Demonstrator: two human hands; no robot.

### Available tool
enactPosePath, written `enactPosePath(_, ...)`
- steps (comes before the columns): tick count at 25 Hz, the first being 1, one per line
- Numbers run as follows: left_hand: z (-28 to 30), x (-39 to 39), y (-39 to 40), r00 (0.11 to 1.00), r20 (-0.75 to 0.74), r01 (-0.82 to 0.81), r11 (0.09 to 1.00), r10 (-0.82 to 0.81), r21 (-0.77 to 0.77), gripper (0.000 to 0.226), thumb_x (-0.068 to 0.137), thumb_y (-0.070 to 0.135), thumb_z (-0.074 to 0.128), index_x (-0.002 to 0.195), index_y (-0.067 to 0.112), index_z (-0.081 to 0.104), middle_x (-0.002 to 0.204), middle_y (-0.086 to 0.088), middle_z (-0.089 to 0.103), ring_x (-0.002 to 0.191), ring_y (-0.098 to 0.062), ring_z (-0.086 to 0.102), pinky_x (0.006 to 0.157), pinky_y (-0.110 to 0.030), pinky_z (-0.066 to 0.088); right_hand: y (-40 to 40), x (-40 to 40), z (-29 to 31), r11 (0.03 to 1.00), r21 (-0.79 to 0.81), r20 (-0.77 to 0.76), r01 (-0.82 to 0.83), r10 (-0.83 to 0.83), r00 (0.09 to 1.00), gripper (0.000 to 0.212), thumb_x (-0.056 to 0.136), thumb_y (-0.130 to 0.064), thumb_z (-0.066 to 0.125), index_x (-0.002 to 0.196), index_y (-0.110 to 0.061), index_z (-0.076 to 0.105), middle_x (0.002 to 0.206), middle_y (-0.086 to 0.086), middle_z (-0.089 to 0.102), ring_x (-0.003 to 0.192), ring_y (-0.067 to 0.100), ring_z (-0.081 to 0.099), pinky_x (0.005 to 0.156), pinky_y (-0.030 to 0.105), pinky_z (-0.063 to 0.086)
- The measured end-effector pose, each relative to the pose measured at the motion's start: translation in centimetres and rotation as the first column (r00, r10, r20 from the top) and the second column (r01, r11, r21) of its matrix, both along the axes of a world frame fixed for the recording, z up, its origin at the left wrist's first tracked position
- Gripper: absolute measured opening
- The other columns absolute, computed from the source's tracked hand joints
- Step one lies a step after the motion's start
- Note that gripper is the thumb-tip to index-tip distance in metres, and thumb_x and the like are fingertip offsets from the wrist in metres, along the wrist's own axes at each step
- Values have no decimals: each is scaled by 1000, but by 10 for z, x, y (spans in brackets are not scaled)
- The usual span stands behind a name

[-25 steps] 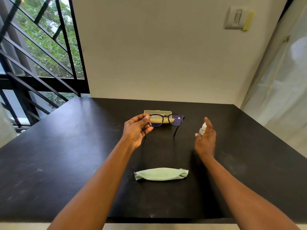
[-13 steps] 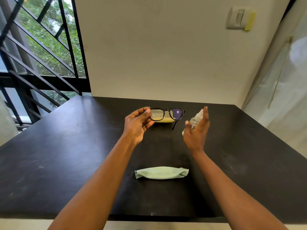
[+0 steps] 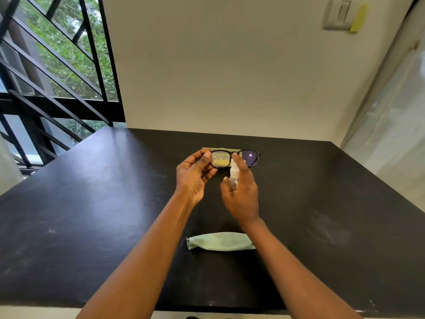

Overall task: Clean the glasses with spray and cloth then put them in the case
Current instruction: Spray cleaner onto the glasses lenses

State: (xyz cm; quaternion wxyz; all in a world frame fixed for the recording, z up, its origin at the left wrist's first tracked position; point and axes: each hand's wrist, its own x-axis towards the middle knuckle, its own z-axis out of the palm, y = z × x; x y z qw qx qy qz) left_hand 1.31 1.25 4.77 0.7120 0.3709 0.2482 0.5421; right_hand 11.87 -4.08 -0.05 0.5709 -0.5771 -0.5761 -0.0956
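Note:
My left hand [image 3: 195, 178] pinches the left end of the black-framed glasses [image 3: 250, 156] and holds them up above the black table [image 3: 92, 203]. Just right of it, my right hand [image 3: 241, 192] grips a small clear spray bottle [image 3: 234, 174] with a white top, its nozzle close to the lenses and my forefinger on top. The pale yellow case [image 3: 222, 161] lies on the table behind the glasses, partly seen through the left lens. A folded light green cloth [image 3: 218, 241] lies nearer to me, partly under my right forearm.
A cream wall [image 3: 230, 77] backs the table's far edge. A black-barred window [image 3: 46, 77] stands at the left. Translucent plastic sheeting [image 3: 391, 123] hangs at the right. The table's near edge runs along the bottom of the view.
My right hand has carried the spray bottle left and up to the glasses. My left hand has kept the glasses raised over the case.

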Motion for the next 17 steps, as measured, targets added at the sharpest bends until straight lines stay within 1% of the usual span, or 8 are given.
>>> enactPosePath(3, 0, 2, -1, 1000, -5, 6, 999, -5, 36, 13, 86, 7, 58, 97, 9, 66, 68, 1, 71, 62, -11, 67, 60, -23, 58, 0, -2, -1, 996, -83, 15, 12, -11, 1000, 54, 82, -22, 49, 130, -31, 27, 114, 17, 62, 83, 26, 65, 65, 30, 52)
enactPosePath(6, 1, 4, -3, 1000, -6, 13, 999, -13, 48, 13, 87, 6, 58, 97, 8, 65, 65, 3, 70, 60, -10, 65, 60, -23, 57, -2, -4, 2, 991, -128, 4, 26, -26, 1000, 55, 80, -19, 47, 127, -35, 25, 104, 17, 64, 73, 27, 63, 59, 29, 48)
enactPosePath(8, 1, 5, -5, 1000, -8, 14, 999, -14, 47, 13, 87, 6, 58, 98, 7, 65, 64, 3, 70, 59, -9, 65, 60, -23, 57, -3, -5, 6, 991, -135, -8, 23, -25, 1000, 56, 80, -16, 48, 126, -36, 24, 102, 17, 65, 74, 28, 63, 60, 32, 50)
enactPosePath(11, 0, 6, -8, 1000, -4, 9, 999, -9, 37, 14, 87, 6, 58, 99, 7, 65, 64, 3, 70, 59, -9, 66, 59, -23, 57, -4, -3, 12, 990, -137, 1, 22, -22, 1000, 57, 81, -12, 51, 126, -36, 24, 105, 18, 65, 77, 29, 65, 63, 39, 56)
enactPosePath(15, 1, 6, -10, 1000, 4, 2, 1000, -2, 11, 13, 86, 6, 59, 98, 7, 65, 63, 2, 70, 57, -9, 65, 59, -24, 56, -5, -3, 16, 984, -175, 10, 33, -32, 999, 59, 82, -9, 53, 125, -36, 23, 101, 17, 65, 76, 29, 64, 63, 40, 55)
enactPosePath(17, 3, 6, -11, 1000, 8, -2, 1000, 2, 3, 13, 86, 7, 59, 98, 6, 66, 64, 1, 70, 59, -10, 65, 61, -25, 57, -6, -4, 17, 983, -182, 21, 27, -23, 1000, 58, 83, -9, 53, 124, -36, 23, 97, 17, 65, 74, 28, 64, 63, 42, 55)
